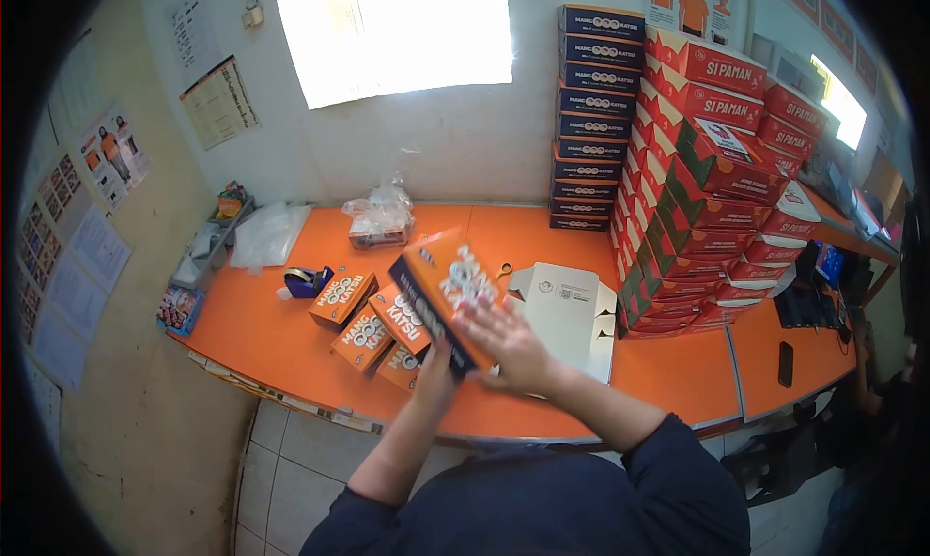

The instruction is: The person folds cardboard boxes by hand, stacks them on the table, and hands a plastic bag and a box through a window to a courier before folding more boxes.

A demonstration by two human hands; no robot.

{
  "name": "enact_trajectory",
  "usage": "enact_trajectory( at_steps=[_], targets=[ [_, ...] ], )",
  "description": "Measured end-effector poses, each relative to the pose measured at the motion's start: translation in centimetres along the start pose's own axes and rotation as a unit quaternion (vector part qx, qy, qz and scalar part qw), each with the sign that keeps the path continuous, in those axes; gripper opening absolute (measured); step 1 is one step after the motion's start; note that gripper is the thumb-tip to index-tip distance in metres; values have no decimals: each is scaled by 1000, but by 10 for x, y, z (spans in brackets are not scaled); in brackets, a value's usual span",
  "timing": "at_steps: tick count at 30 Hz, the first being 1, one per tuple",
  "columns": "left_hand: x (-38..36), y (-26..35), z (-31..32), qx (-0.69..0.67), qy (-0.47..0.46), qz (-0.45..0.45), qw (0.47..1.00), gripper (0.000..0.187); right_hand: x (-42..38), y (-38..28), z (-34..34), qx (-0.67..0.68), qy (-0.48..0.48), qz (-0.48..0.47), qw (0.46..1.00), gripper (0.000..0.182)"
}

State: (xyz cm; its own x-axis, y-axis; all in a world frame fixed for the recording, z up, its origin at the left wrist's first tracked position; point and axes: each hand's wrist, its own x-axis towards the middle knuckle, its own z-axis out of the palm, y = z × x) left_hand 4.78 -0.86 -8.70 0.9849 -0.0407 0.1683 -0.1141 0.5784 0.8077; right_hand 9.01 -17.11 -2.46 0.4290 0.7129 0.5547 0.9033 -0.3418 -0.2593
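Observation:
An orange and navy box (450,275) is held tilted above the table, between my two hands. My left hand (438,374) grips its lower navy side, partly blurred. My right hand (509,343) lies with its fingers spread against the box's printed orange face. Several smaller orange boxes (341,296) sit in a loose group just left of the held box, some leaning on others. Right of my hands, an unfolded white carton (567,319) lies flat on the orange table (659,377).
Tall stacks of navy boxes (593,101) and red boxes (722,67) stand at the back right. A tape dispenser (308,282), plastic-wrapped boxes (380,229), clear bags (268,234) and scissors (504,269) lie around the table. A phone (786,363) rests at the right.

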Motion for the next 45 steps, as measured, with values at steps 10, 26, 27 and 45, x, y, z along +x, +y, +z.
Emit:
enact_trajectory(
  at_steps=[10,26,27,45],
  targets=[
    [-18,-50,-46,332,34,-239,912,50,-99,63,97,-70,-318,320,890,63],
    [-1,-42,-36,433,37,-104,895,48,-76,84,3,-78,-202,314,925,31],
    [1,-39,-32,458,31,-90,884,49,-65,76,-16,-77,-203,325,921,33],
    [-41,-83,32,751,-165,165,617,55,-75,85,15,73,-235,362,899,15]
  ],
)
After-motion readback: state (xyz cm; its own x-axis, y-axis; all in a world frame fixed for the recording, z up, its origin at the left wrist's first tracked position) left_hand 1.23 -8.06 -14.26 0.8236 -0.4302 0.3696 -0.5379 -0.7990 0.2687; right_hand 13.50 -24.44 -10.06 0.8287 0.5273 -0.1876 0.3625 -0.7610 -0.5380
